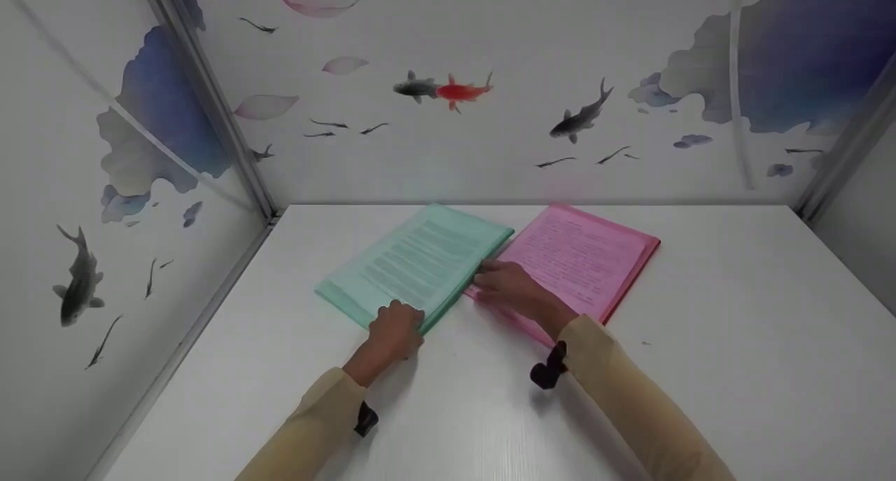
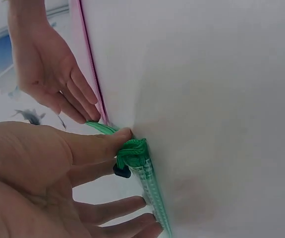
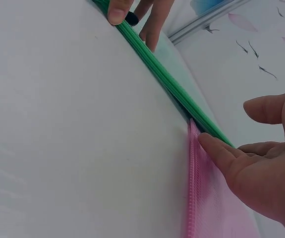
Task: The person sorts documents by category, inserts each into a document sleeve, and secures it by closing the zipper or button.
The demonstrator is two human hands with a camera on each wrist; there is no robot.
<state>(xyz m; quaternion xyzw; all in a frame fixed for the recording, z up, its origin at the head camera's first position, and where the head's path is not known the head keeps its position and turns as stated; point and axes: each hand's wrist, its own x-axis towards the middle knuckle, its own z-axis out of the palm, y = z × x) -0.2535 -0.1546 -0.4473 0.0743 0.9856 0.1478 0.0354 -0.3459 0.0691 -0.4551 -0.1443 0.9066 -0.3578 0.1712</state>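
A green zip document pouch with printed sheets inside lies slanted on the table. My left hand pinches its near corner, the thumb against the green zip edge. A dark zip pull shows beside that thumb in the left wrist view. At the pouch's right edge my right hand touches the zip side with fairly straight fingers, its thumb held apart in the right wrist view. Beneath that hand and to the right lies a pink zip pouch, also with a printed sheet; its left corner meets the green pouch.
The white table reaches the back wall, which is printed with fish and petals. A side panel stands along the left. Dark wrist devices sit by both sleeves.
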